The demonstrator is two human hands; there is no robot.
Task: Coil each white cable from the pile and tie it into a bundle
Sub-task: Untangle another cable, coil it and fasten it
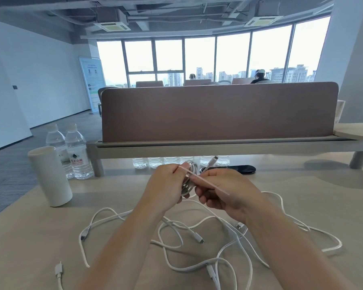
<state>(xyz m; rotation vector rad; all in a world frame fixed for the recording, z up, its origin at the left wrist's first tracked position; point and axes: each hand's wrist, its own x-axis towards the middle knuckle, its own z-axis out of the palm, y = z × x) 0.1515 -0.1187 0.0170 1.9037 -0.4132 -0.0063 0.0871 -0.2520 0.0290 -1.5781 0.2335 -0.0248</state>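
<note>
White cable wound into a coil (187,186) is held above the table (40,237), the fingers of the left hand (166,185) curled round it. The right hand (224,191) pinches a thin white tie (203,180) laid across the coil. Below, the pile of loose cables (197,248) sprawls on the table near a white cup (50,174).

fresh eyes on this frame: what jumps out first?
Dead centre, the left hand holds a coiled white cable while the right hand pinches a thin white tie strip laid across it. Below them a tangle of loose white cables sprawls over the table. A white cup and water bottles stand at the far left.
</note>
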